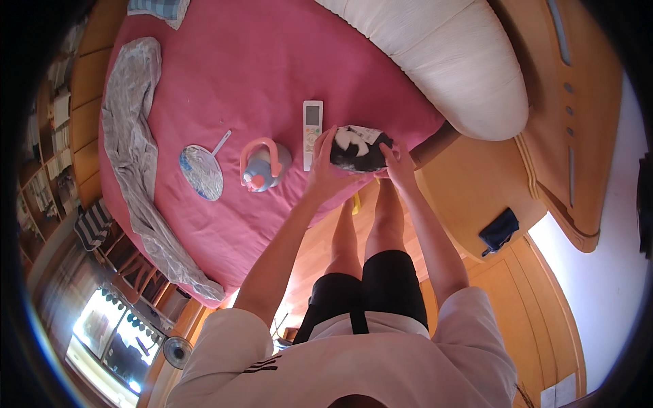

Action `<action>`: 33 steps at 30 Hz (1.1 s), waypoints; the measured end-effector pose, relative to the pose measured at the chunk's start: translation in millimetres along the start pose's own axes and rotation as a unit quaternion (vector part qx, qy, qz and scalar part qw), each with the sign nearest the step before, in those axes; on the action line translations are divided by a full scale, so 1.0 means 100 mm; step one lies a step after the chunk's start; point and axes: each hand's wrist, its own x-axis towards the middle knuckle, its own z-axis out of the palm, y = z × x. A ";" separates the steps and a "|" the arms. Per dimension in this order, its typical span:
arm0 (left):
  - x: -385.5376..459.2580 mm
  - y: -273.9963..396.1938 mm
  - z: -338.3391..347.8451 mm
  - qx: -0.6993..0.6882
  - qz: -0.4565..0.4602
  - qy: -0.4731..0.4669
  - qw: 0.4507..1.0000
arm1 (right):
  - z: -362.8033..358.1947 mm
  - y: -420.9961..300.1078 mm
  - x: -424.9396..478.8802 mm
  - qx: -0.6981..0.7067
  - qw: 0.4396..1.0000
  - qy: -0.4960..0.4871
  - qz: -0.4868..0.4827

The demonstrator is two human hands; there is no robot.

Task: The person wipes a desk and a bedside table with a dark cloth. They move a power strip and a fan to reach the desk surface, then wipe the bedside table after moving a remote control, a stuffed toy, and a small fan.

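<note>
A dark packet with a white pattern and a printed label (359,149) is held between my two hands over the edge of the pink-covered bed (255,66). My left hand (326,171) grips its left side, and my right hand (399,166) grips its right side with fingers on top. Just left of the packet, a white remote control (312,122) lies on the bed. Further left stands a grey-blue bottle with a pink handle (260,168). Beyond that lies a hand fan (202,172) with a white handle.
A crumpled grey cloth (135,132) lies along the bed's left side. A cream pillow or bolster (459,61) rests at the upper right by the wooden headboard (581,127). A dark blue pouch (499,230) lies on the wooden bedside cabinet (454,188). Bookshelves (56,132) stand at the far left.
</note>
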 end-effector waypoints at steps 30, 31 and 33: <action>0.05 2.29 1.59 -0.024 0.234 -0.141 0.962 | -2.54 -0.93 -1.41 -0.225 0.896 0.232 -0.304; 0.03 2.33 1.63 -0.029 0.230 -0.124 0.965 | -2.65 -0.90 -1.33 -0.210 0.892 0.270 -0.297; 0.03 2.27 1.61 -0.018 0.207 -0.141 0.968 | -2.81 -0.91 -1.12 -0.193 0.878 0.326 -0.294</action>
